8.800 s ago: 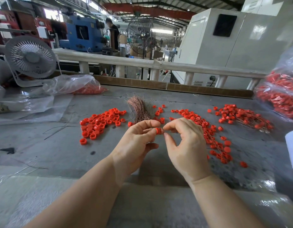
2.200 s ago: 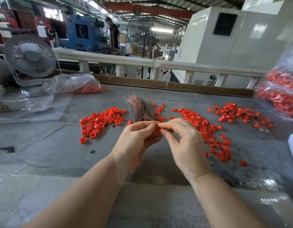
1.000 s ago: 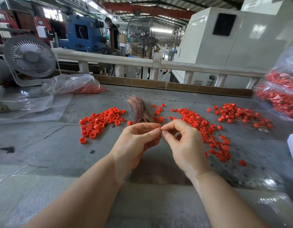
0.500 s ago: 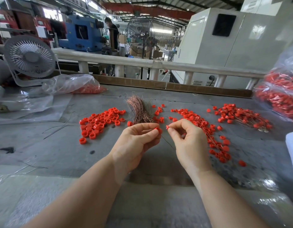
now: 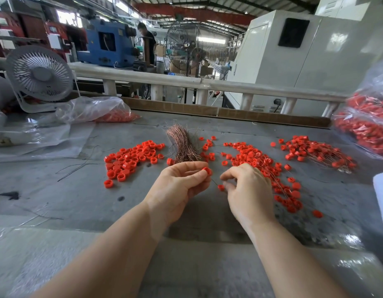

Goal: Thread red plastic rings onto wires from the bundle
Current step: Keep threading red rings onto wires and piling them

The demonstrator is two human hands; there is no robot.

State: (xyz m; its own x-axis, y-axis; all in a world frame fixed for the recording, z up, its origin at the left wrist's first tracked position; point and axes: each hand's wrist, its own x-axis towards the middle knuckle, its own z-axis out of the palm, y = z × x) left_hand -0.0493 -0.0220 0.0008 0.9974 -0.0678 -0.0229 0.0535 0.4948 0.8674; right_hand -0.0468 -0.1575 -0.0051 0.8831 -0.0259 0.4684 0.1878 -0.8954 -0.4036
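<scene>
Right: left hand (image 5: 177, 186) pinches red ring (image 5: 207, 170), bore outward (for threading, I'd guess); right hand (image 5: 246, 190) pinches thin wire (image 5: 214, 181), small red piece (image 5: 221, 187) at fingertips.

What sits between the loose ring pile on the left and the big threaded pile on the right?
Head view: the copper wire bundle, with a few scattered rings beside it on the table.

hands (image 5: 182, 186): 2 | wire bundle (image 5: 183, 145): 1 | fans (image 5: 39, 75): 2 | red rings (image 5: 130, 160): too many to count
</scene>
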